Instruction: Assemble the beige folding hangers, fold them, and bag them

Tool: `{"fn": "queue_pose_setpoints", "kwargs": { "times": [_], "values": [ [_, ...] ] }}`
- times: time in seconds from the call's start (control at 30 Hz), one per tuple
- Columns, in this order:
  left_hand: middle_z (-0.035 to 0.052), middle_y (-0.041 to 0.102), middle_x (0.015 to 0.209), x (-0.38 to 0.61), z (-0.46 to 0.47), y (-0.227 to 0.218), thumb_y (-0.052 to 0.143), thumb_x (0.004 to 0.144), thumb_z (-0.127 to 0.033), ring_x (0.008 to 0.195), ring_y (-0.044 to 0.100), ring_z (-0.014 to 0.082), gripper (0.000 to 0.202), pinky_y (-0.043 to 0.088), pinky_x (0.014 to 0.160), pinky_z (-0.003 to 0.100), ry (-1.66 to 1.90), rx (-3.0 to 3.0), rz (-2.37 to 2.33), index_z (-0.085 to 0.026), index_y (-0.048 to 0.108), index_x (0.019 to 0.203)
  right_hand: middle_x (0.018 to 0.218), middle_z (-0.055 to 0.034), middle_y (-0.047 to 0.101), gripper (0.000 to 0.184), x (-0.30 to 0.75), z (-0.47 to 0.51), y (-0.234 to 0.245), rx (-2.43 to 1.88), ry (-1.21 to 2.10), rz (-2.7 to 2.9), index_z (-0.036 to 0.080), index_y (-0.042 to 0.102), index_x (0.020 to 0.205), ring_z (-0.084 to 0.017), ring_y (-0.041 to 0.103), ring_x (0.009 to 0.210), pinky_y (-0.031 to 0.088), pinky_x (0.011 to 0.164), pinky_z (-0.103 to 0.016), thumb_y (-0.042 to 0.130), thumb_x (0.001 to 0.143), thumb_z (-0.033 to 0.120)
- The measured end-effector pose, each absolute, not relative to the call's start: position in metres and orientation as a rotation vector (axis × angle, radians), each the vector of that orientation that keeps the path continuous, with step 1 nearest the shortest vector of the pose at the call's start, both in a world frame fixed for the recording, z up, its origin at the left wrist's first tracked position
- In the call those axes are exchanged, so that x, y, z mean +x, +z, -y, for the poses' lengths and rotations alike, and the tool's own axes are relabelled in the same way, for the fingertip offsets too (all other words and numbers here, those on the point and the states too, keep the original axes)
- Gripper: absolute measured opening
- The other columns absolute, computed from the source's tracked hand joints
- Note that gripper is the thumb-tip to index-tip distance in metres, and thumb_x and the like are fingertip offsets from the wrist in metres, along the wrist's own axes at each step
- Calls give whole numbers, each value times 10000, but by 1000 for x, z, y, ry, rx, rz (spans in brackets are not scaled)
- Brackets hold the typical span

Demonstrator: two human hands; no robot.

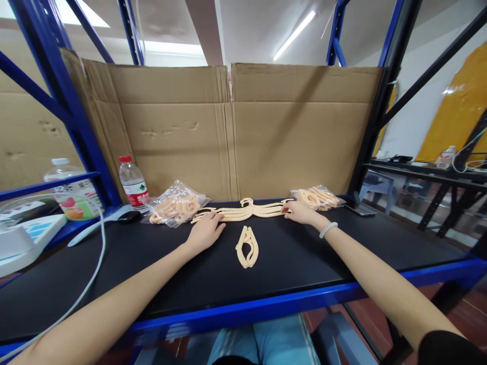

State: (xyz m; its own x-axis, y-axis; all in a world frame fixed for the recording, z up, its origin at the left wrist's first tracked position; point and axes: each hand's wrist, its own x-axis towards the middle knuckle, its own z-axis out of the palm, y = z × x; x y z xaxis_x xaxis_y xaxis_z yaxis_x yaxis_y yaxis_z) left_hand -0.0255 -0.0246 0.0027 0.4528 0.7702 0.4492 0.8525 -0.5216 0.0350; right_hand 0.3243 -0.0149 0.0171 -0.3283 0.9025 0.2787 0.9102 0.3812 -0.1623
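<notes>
A stack of peach plastic hangers (243, 209) lies across the black shelf top (304, 263). My left hand (205, 230) rests on the left end of the stack, fingers curled over it. On the right end sits my right hand (299, 212), fingers closed on the hanger arms; a bead bracelet is on that wrist. Two small peach loop pieces (247, 246) lie together in front of the stack, between my hands and touching neither.
Clear bags of peach parts lie at the left (175, 204) and right (317, 197) of the hangers. A water bottle (132, 182), a drink bottle (72, 195), a white device with cable (23, 238) stand left. Cardboard sheets (236, 126) wall the back. A phone (359, 208) lies at right.
</notes>
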Motion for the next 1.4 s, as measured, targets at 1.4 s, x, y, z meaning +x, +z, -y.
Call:
{"fn": "queue_pose_setpoints", "kwargs": {
  "times": [1.4],
  "values": [
    [84, 487, 1019, -16, 35, 14, 545, 814, -201, 996, 491, 250, 63, 434, 893, 417, -1119, -2434, 1138, -182, 579, 863, 864, -52, 665, 92, 303, 38, 31, -1510, -149, 2215, 173, 578, 948, -172, 590, 755, 371, 647, -242, 505, 892, 164]
  ]
}}
